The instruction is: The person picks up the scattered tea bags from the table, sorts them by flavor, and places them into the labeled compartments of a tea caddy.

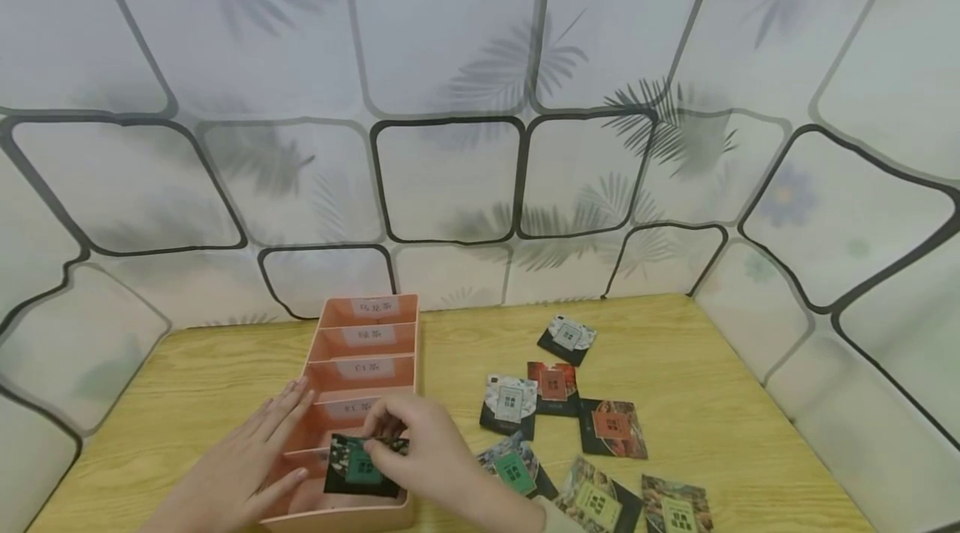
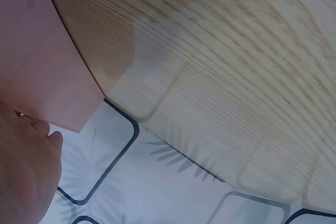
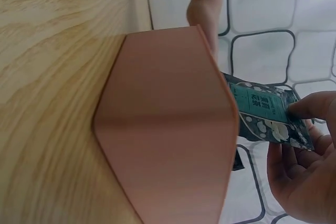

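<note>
Right hand pinched a green-labelled packet above the pink box, left hand straight-fingered at its edge!

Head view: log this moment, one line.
right hand: pinches green-labelled tea packet over nearest compartment of pink divided box; left hand: at box's left side; other packets: on table

Soft, dim light with reflections across the tabletop

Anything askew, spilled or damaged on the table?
No spill or damage that I can see. Only mild oddity, head view: the flat, square, dark printed packets right of the pink, rectangular, divided plastic-looking box lie scattered at mixed angles, not lined up.
</note>
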The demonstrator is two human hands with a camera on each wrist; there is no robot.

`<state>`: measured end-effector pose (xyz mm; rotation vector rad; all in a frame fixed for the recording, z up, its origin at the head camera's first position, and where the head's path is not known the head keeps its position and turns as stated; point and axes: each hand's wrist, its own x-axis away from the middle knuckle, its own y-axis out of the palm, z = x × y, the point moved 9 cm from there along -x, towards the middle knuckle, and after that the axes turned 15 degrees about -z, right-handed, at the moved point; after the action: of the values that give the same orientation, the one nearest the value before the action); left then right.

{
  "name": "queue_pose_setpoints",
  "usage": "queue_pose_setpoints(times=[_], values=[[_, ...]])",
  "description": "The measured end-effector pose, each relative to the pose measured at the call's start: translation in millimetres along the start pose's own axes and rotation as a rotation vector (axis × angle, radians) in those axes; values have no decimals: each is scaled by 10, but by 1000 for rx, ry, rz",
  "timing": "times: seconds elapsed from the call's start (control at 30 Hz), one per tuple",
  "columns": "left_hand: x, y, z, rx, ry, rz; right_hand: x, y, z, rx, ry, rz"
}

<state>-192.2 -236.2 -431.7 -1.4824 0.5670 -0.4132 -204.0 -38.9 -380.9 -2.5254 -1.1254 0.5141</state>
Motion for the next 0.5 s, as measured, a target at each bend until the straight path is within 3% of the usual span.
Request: queue_pose_setpoints(times=[0.23, 0.5], values=[[6, -10, 24, -3, 32, 15, -4, 46, 33, 196, -8, 23], [5, -15, 27, -8, 36, 22, -15, 61, 91, 324, -5, 42]])
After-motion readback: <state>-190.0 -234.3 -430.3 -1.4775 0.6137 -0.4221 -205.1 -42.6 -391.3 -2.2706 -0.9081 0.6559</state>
